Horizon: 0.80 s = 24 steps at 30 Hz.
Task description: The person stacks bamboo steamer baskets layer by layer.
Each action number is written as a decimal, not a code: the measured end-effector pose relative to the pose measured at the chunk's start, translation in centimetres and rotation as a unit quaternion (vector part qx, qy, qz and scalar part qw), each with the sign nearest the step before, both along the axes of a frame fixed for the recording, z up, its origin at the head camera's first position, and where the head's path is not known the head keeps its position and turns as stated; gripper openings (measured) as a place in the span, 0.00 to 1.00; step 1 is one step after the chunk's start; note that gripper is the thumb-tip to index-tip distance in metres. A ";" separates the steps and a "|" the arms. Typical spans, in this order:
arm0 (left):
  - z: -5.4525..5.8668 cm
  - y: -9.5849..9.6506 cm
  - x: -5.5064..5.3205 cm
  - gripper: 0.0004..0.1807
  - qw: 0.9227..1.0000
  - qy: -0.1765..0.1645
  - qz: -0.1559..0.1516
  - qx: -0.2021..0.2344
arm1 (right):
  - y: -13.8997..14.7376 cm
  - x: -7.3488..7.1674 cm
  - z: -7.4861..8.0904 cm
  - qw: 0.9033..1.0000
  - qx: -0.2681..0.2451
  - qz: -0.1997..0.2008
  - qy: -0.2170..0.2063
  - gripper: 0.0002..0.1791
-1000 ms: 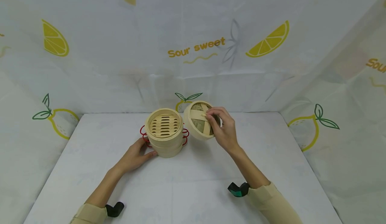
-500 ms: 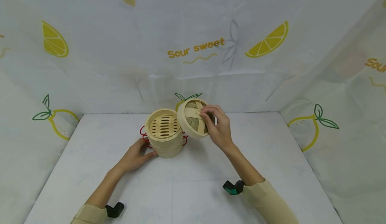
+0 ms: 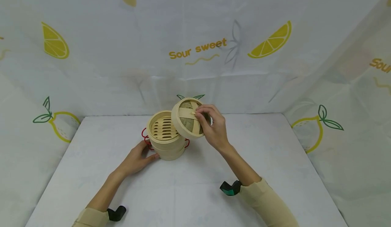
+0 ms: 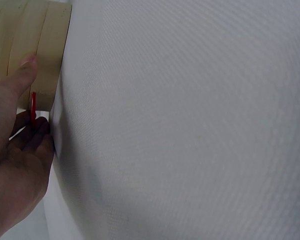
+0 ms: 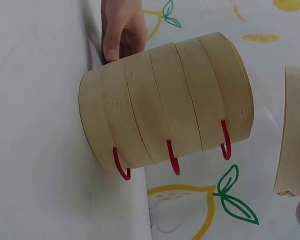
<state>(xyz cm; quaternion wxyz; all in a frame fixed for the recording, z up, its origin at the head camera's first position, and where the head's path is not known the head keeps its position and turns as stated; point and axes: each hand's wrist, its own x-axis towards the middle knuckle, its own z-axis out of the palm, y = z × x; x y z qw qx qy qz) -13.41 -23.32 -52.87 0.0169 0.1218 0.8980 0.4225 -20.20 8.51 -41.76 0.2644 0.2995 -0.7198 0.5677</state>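
A stack of bamboo steamer baskets (image 3: 168,147) stands on the table, with a slatted rack showing in its top tier. My left hand (image 3: 135,159) holds the stack low on its left side. In the left wrist view, the thumb of this hand (image 4: 15,165) presses the wall and the fingers lie by a red loop handle (image 4: 33,107). With thumb and fingers, my right hand (image 3: 213,128) pinches the top centre of the tilted steamer lid (image 3: 184,113). The right wrist view shows the lid (image 5: 294,135) apart from the stack (image 5: 165,100), above its top.
A white cloth covers the table (image 3: 195,193). Behind it hangs a white backdrop (image 3: 122,64) with lemon prints. Red loop handles (image 5: 173,157) stick out from the stack's sides. Dark wrist devices sit at the left cuff (image 3: 116,213) and the right cuff (image 3: 230,188).
My right hand has carried the lid leftward and slightly up, so it now overlaps the stack's right rim in the head view. The left hand and the stack have stayed in place.
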 end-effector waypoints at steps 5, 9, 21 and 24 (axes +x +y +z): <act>0.1 0.1 0.1 0.33 1.000 0.004 -0.001 0.002 | -0.9 -0.1 0.2 1.000 -0.005 0.009 0.006 0.04; 0.2 0.1 0.1 0.34 1.000 0.007 -0.004 0.001 | -1.5 -0.2 0.2 1.000 -0.007 0.015 0.009 0.04; 0.1 0.1 0.0 0.34 1.000 0.006 -0.003 0.002 | -3.1 -0.1 0.1 1.000 -0.016 0.011 0.015 0.04; 0.1 0.1 0.0 0.34 1.000 0.007 -0.003 0.001 | -3.6 -0.1 0.1 1.000 -0.017 0.015 0.014 0.04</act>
